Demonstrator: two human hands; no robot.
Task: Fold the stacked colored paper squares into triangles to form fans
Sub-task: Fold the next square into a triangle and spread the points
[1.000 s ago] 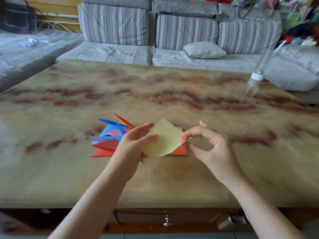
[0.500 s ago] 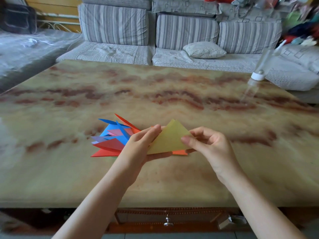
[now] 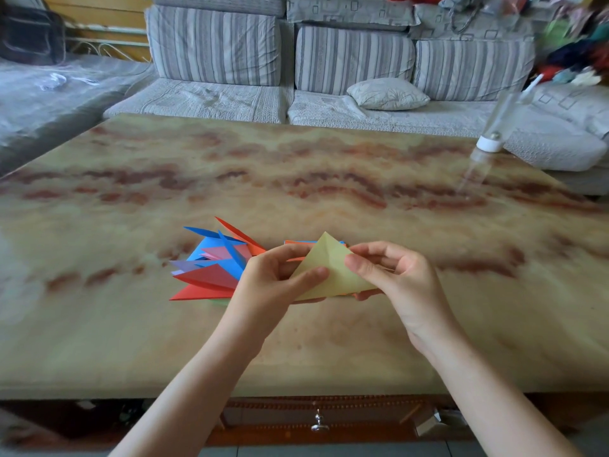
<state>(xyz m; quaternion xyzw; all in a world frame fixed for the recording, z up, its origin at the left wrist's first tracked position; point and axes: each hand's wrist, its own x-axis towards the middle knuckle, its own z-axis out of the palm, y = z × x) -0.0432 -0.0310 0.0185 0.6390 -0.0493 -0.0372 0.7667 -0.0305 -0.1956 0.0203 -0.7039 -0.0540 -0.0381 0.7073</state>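
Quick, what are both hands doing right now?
Left hand: pinching the yellow folded paper triangle at its left edge.
Right hand: pinching the same triangle's right side.

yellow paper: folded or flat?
Folded. The yellow paper shows as a triangle with a crease running down from its apex; the left hand and right hand pinch it.

Striped grey sofa [image 3: 329, 57] behind marble table [image 3: 296, 179].
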